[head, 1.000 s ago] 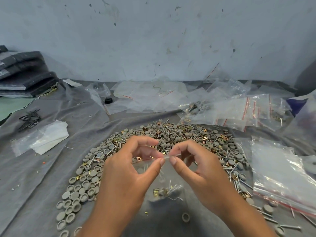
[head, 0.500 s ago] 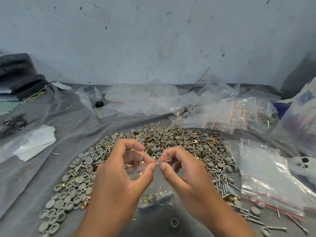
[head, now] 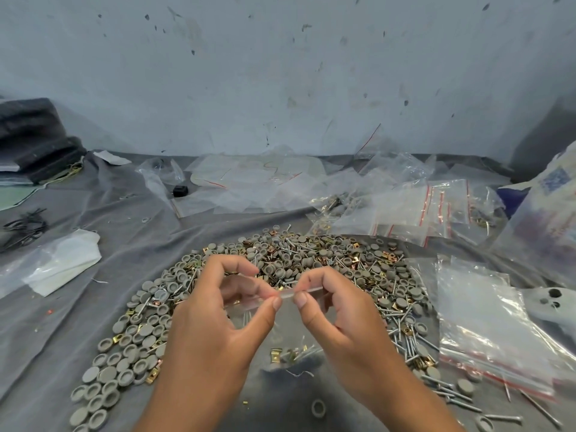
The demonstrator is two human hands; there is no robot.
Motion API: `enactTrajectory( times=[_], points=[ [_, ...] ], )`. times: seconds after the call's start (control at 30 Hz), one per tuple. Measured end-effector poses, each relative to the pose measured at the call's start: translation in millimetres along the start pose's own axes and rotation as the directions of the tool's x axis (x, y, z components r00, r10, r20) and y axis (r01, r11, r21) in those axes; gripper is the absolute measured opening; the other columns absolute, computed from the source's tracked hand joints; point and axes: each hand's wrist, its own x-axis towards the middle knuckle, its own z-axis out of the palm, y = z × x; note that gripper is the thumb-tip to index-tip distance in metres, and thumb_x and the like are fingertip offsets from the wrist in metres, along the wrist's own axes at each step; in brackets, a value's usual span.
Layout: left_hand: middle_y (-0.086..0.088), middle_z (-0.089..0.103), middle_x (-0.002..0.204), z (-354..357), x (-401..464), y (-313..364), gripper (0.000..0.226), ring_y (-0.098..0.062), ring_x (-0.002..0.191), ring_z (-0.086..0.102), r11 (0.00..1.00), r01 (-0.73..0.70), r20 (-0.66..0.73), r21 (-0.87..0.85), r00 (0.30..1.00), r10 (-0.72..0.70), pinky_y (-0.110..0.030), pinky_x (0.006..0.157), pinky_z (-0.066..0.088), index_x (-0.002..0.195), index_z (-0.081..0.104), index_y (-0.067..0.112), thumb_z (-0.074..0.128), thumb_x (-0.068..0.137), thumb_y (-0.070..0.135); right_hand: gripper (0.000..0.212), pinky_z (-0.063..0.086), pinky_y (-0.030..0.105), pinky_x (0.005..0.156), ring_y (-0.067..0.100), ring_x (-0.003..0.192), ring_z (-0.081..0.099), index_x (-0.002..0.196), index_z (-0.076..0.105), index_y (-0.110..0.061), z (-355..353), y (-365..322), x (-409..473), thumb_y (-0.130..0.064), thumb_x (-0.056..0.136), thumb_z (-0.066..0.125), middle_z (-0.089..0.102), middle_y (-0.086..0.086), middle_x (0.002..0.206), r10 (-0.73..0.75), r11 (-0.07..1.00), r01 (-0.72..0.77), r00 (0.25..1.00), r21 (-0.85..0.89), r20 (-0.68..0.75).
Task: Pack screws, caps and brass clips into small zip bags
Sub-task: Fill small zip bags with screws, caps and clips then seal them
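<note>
Grey cloth (head: 93, 307) covers the whole bench, runs back to the wall (head: 280, 73); bare cloth w/ room on the left-centre and a small patch near the front edge between the forearms. Big heap (head: 311, 263) of grey caps, screws & brass clips fills the centre, spilling rt toward a flat stack of empty bags (head: 486, 332) w/ red zip strips. More bags (head: 414, 210) behind the heap, some w/ parts inside. Folded white plastic (head: 62, 266) at left. Held above the heap: small clear bag (head: 280, 338), screws + clips sunk in its bottom. L hand (head: 218, 316) & R hand (head: 339, 316) each pinch its top strip, thumb to forefinger, tips nearly touching, other fingers curled.
</note>
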Motion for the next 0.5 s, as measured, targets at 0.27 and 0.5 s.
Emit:
enactTrajectory(
  times=[0.27,0.5],
  points=[
    [0.022,0.075,0.082,-1.1,1.7,6.2,0.034,0.003,0.083,0.071,1.0,0.005,-0.034,-0.016,0.999,-0.006,-0.009,0.072,0.047,0.085,0.046,0.035,0.077,0.073,0.042,0.015,0.044,0.013,0.074,0.006,0.094,0.065,0.096,0.068,-0.032,2.4,-2.3,1.7,-0.046,0.094,0.061,0.069,-0.02,0.095,-0.031,1.0,0.031,0.999,0.005,-0.016],
    [0.015,0.076,0.085,-4.9,1.8,4.1,0.03,-0.003,0.086,0.071,0.999,0.031,-0.059,-0.045,0.998,-0.034,-0.034,0.073,0.055,0.084,0.049,0.037,0.077,0.073,0.04,0.019,0.043,0.011,0.068,0.003,0.083,0.062,0.091,0.066,-0.033,-3.3,-3.9,2.1,-0.051,0.089,0.061,0.067,-0.023,0.087,0.01,0.997,-0.006,0.998,0.076,-0.056]
  ],
)
